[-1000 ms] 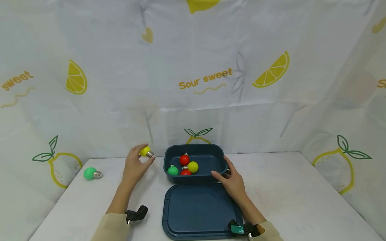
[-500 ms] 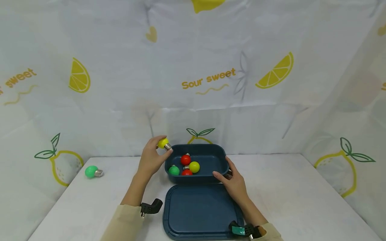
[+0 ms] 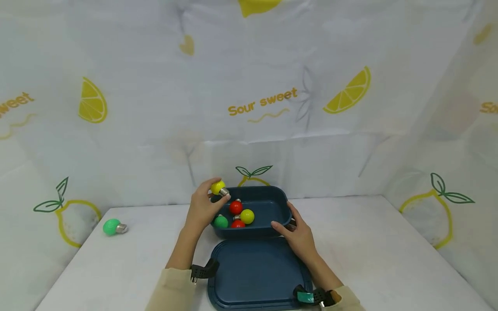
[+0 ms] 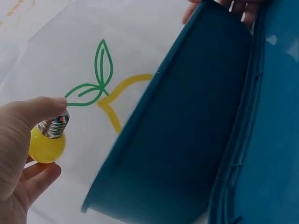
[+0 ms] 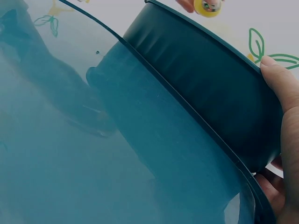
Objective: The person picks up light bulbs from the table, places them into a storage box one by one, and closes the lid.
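Between thumb and fingers my left hand [image 3: 203, 206] pinches a yellow light bulb [image 3: 218, 187], its metal screw base pointing down and right, above the left end of a dark blue box [image 3: 274, 211]. My right hand [image 3: 300, 236] grips the box's right end, thumb at the front rim. Inside the box lie two red bulbs [image 3: 235, 207], a yellow bulb [image 3: 247, 216] and a green bulb [image 3: 221, 221], all toward the left. The left wrist view shows the thumb on the held bulb's screw base [image 4: 54, 125] and fingers beneath the yellow globe.
A dark blue lid [image 3: 258, 274] lies flat in front of the box, under the right wrist. Off to the left on the white table [image 3: 116, 268] lies another green bulb [image 3: 112, 226]. A white cloth [image 3: 155, 160] with lemon prints hangs behind.
My left hand has carried the yellow bulb rightward from beside the box to above its left end. The right hand keeps its grip on the box.
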`<state>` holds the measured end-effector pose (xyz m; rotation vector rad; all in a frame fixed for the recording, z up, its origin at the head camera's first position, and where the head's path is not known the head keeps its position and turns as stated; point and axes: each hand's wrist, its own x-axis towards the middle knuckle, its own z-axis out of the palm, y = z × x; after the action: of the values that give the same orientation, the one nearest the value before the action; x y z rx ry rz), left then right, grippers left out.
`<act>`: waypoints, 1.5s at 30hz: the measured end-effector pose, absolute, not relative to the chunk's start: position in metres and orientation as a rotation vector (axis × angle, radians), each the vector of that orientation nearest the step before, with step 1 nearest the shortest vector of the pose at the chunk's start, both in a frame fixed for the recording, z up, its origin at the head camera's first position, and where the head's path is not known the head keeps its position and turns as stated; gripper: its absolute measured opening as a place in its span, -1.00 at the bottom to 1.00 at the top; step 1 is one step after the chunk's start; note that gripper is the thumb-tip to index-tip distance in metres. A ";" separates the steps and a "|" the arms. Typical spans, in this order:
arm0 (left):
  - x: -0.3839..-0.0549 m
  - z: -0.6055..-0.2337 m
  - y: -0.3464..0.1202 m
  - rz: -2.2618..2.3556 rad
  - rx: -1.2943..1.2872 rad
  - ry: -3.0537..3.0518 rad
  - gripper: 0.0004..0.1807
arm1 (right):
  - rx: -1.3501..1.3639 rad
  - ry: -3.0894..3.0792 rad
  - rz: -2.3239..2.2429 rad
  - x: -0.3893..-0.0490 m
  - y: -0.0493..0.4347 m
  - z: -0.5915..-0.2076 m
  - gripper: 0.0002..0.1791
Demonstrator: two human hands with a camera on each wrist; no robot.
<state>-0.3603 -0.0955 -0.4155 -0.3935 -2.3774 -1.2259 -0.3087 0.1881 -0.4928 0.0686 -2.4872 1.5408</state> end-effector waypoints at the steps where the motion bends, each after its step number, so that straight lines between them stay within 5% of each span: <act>1: -0.361 -0.417 -0.095 -1.224 -0.400 -2.383 -0.37 | 0.065 -2.486 1.541 -0.309 0.188 -0.492 -0.03; 16: -0.360 -0.447 -0.082 -1.003 -0.467 -2.559 -0.41 | 0.071 -2.491 1.560 -0.309 0.187 -0.491 -0.03; 45: -0.356 -0.446 -0.074 -0.936 -0.367 -2.716 -0.41 | 0.101 -2.526 1.566 -0.308 0.194 -0.487 -0.08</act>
<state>-0.3560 -0.0737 -0.4464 -0.3673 -2.7163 -0.9359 -0.3083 0.1939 -0.4867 0.1010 -2.5257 1.5663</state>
